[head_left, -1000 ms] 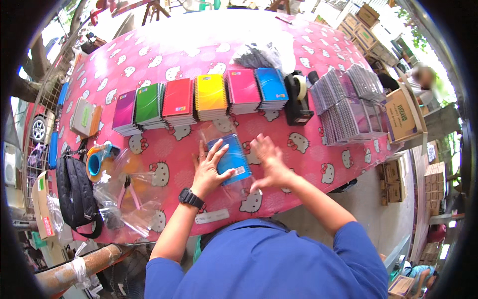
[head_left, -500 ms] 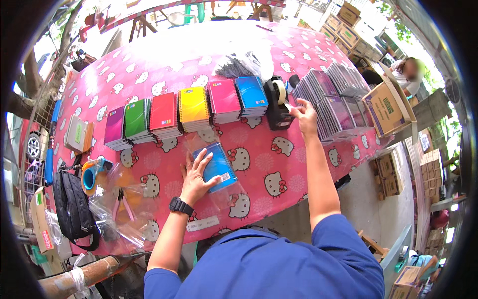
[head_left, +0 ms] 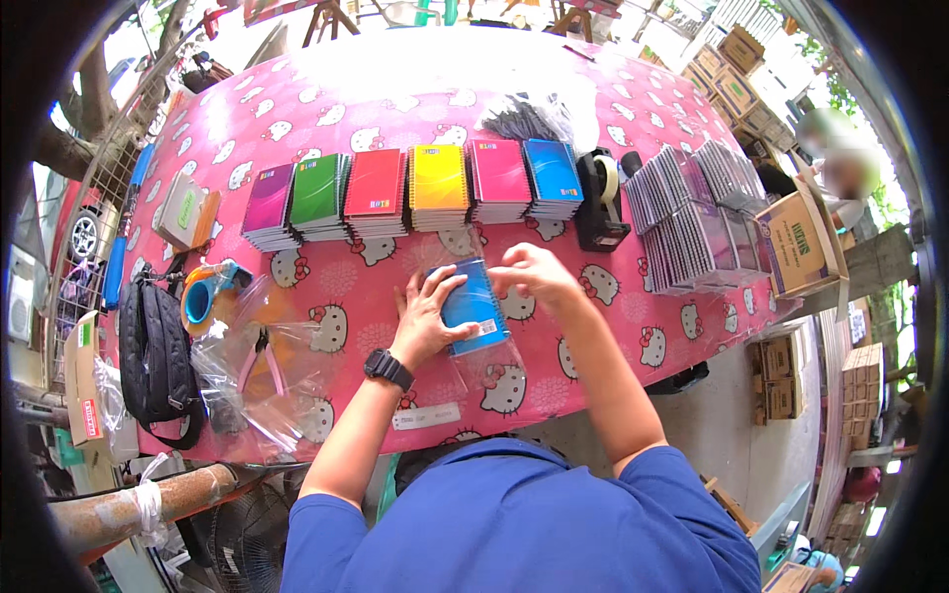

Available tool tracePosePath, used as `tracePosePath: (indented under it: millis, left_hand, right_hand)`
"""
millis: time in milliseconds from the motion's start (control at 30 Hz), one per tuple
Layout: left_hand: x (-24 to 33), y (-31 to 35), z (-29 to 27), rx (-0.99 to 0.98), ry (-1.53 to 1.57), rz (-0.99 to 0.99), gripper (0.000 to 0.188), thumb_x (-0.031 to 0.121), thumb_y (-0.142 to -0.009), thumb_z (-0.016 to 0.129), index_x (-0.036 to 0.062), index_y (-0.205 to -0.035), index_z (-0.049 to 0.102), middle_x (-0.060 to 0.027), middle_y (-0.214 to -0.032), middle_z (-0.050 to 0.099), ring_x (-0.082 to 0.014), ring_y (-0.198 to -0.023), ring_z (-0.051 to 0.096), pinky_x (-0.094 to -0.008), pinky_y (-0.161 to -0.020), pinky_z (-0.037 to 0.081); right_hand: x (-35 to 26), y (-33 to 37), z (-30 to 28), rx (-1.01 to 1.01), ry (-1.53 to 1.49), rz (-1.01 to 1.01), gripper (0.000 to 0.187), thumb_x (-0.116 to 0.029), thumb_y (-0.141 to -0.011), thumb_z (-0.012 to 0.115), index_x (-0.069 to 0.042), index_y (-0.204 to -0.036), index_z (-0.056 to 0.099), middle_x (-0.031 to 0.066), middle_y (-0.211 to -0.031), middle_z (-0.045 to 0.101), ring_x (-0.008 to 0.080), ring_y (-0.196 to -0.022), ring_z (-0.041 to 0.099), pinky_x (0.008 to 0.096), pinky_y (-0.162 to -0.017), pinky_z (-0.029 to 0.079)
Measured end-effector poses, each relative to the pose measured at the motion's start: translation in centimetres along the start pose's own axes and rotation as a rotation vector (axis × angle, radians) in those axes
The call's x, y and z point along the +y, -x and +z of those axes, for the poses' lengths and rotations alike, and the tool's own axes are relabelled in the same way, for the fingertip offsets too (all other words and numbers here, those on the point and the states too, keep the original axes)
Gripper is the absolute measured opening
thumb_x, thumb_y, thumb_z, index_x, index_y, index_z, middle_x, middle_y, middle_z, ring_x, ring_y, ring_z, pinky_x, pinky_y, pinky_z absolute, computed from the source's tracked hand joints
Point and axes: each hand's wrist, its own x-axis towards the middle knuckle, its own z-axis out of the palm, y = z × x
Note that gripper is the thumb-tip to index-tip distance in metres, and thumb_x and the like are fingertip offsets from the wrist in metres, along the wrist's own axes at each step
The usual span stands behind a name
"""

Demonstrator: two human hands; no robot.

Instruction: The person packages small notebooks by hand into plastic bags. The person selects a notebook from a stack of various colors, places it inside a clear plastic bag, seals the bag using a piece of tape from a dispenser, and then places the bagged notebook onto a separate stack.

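A blue spiral notebook (head_left: 474, 304) lies on the pink table cover, with clear plastic film showing past its upper and lower ends. My left hand (head_left: 430, 318) rests on the notebook's left side, fingers spread flat. At the notebook's upper right edge, my right hand (head_left: 539, 277) is closed in a pinch. The strip of tape in those fingers is too small to see clearly now; it shows better at the dispenser half a second ago. Up and to the right stands the black tape dispenser (head_left: 603, 212) with its roll.
Notebook stacks run in a row behind my hands, from a purple stack (head_left: 267, 203) to a blue stack (head_left: 554, 178). Wrapped notebooks (head_left: 682, 227) are piled right, beside a carton (head_left: 796, 242). Pink-handled pliers (head_left: 259, 361), plastic film and a black bag (head_left: 156, 346) lie left.
My right hand has left the tape dispenser and come down left to the notebook's edge. My left hand stays on the notebook. The whole view has shifted slightly.
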Motion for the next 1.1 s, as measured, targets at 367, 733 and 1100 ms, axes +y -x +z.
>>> tracePosePath:
  millis: [367, 733, 1100]
  left_hand:
    - [-0.3, 0.7, 0.0, 0.169, 0.097, 0.049, 0.081, 0.042, -0.064, 0.076, 0.0174, -0.132, 0.041, -0.0033, -0.140, 0.034, -0.0348, -0.133, 0.020, -0.0564, -0.107, 0.014]
    - [4.2, 4.5, -1.8, 0.002, 0.444, 0.024, 0.073, -0.009, -0.063, 0.059, 0.0075, -0.132, 0.040, -0.0104, -0.123, 0.043, -0.0223, -0.112, 0.048, -0.0327, -0.097, 0.041]
    - [6.5, 0.2, 2.0, -0.191, 1.114, 0.141, 0.084, 0.004, -0.062, 0.080, 0.0080, -0.130, 0.031, -0.0100, -0.123, 0.045, -0.0174, -0.114, 0.046, -0.0318, -0.095, 0.042]
  right_hand:
    - [1.4, 1.5, -1.0, 0.139, 1.022, 0.179, 0.074, -0.058, -0.050, 0.080, 0.000, -0.095, 0.065, 0.0171, -0.088, 0.066, 0.0266, -0.087, 0.065, 0.0350, -0.075, 0.051]
    - [5.2, 8.5, -0.7, 0.030, 0.186, -0.333, 0.066, 0.004, -0.075, 0.061, -0.010, -0.136, 0.038, 0.0044, -0.112, 0.050, 0.0149, -0.099, 0.052, 0.0273, -0.091, 0.042]
    - [5.2, 8.4, -2.2, 0.007, -0.180, -0.551, 0.094, -0.007, -0.058, 0.080, -0.009, -0.135, 0.027, 0.0102, -0.129, 0.041, 0.0201, -0.123, 0.038, 0.0356, -0.103, 0.032]
